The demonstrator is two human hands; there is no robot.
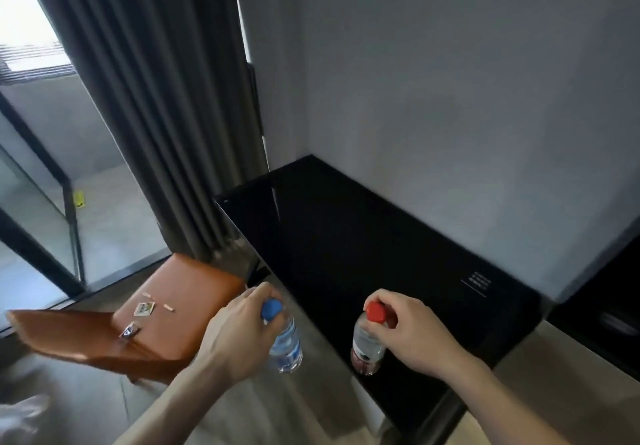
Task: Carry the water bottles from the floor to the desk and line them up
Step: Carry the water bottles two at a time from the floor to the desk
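1. Water bottles, two of them, both carried by the neck right up at the cap. Left hand [239, 327] has its fingers curled round the top of the blue-capped bottle [285, 344], which hangs tilted in the air over the floor, just off the desk's front edge.
2. Right hand [412, 332] is pinching the red-capped bottle [369, 344] the same way, fingers wrapped under the cap. That one sits over the near part of the black desk [346, 236]. Can't tell if its base is actually touching the top or just hovering, it's dark down there.
3. Off to the left there's a tan leather chair [173, 309] with a few small packets and scraps lying on the seat.
4. Desk runs back into the corner against a plain grey wall [467, 98], with some tiny white print near its right end.
5. Further back, dark grey curtains [156, 98] hang beside a glass balcony door [38, 209], bright daylight coming through.
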